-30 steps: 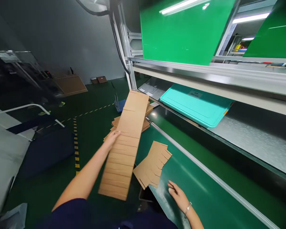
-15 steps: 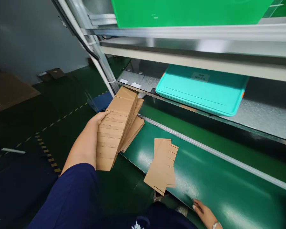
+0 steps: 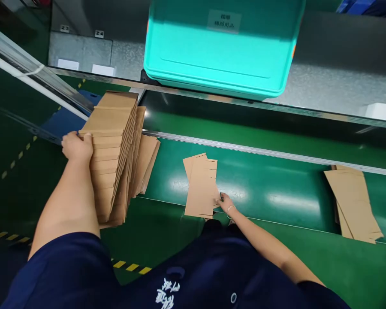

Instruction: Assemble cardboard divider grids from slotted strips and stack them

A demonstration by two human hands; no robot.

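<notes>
A tall stack of slotted brown cardboard pieces [image 3: 107,150] leans at the left end of the green surface. My left hand [image 3: 77,146] grips its left edge, the fingers partly hidden. Beside that stack lie more cardboard sheets [image 3: 145,161]. Two or so flat slotted pieces [image 3: 201,186] overlap in the middle of the green surface. My right hand [image 3: 225,202] is at their right edge, fingers closed together around something small and dark that I cannot make out.
A turquoise lidded box [image 3: 218,56] sits on the metal shelf [image 3: 334,81] above. Another cardboard pile [image 3: 355,201] lies at the right on the green surface [image 3: 273,184]. A slanted metal post [image 3: 41,77] stands at the left.
The view has swung down and to the right, bringing the right pile into sight. My right hand has moved left to the middle pieces. My left hand stays on the tall stack.
</notes>
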